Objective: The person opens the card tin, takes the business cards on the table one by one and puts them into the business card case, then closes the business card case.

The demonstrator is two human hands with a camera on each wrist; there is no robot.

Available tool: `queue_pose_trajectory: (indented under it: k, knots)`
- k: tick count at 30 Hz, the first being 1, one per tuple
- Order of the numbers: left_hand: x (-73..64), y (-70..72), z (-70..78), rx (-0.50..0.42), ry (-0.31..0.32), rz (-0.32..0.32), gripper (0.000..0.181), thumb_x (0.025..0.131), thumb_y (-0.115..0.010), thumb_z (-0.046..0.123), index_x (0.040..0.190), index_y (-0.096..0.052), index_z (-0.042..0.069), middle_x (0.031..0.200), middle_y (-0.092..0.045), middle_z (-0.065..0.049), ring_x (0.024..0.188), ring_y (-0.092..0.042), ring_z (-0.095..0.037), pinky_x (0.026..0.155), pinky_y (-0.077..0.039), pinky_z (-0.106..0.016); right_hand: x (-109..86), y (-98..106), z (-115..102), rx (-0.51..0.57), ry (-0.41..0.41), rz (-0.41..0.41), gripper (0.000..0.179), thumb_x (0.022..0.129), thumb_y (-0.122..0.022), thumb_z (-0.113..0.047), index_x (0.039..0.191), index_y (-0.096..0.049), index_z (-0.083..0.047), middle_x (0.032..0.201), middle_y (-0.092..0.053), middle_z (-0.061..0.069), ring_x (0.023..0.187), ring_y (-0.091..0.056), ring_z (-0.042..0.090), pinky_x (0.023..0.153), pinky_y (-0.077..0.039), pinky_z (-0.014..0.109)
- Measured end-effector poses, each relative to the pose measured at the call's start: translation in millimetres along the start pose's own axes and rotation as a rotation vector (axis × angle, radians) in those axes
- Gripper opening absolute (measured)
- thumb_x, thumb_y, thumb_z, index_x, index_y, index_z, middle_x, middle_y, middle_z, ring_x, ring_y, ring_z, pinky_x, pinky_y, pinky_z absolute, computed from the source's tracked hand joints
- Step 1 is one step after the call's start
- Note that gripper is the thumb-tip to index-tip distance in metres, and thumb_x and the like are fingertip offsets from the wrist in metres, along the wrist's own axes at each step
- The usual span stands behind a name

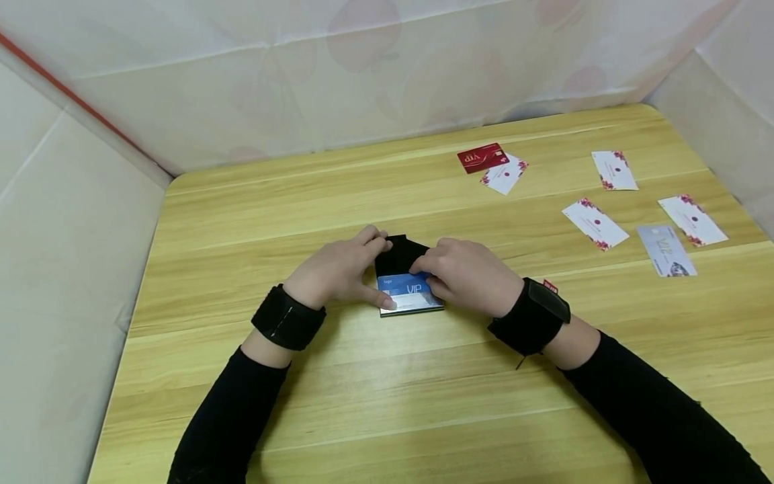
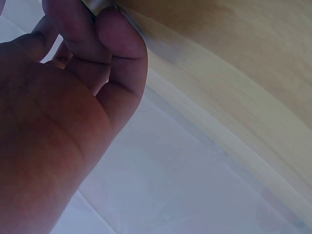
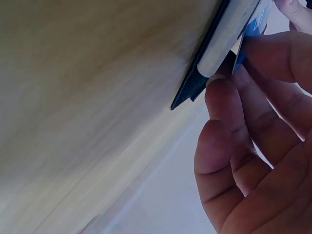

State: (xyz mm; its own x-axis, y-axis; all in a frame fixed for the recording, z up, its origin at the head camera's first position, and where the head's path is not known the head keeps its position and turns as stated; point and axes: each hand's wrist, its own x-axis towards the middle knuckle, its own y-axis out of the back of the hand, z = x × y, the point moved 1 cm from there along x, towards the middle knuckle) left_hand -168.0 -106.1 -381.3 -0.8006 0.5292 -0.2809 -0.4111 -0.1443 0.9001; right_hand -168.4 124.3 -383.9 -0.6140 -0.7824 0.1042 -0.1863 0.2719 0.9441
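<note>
A black card holder [image 1: 396, 259] lies on the table in front of me, with a blue VIP card [image 1: 399, 285] on its near half. My left hand [image 1: 345, 270] grips the holder from the left, thumb over the card's lower left corner and fingers at the far left edge. From the right, my right hand [image 1: 470, 277] pinches the right edge of the blue card. The right wrist view shows the card [image 3: 254, 27] between thumb and fingers, slightly apart from the holder [image 3: 187, 91]. What the left fingertips touch is mostly hidden in the left wrist view.
On the wooden table [image 1: 272, 208], a red VIP card [image 1: 482, 158] overlaps a white flowered card [image 1: 506, 176] at the back. Several more white flowered cards [image 1: 595, 224] and a silver VIP card [image 1: 666, 251] lie at the right. Pale cloth walls [image 1: 272, 87] border the table.
</note>
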Motion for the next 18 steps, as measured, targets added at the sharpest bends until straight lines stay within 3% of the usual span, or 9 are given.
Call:
queue_pose_trajectory:
  k: [18]
  knots:
    - [-0.1, -1.2, -1.9, 0.000, -0.013, 0.019, 0.104, 0.071, -0.078, 0.067, 0.150, -0.043, 0.011, 0.150, -0.035, -0.001, 0.095, -0.060, -0.019, 0.091, -0.051, -0.033, 0.4, -3.6, -0.9, -0.029, 0.024, -0.010, 0.020, 0.091, -0.067, -0.010, 0.110, -0.074, -0.013, 0.100, -0.064, 0.000, 0.088, -0.058, 0.016, 0.077, -0.053, 0.034]
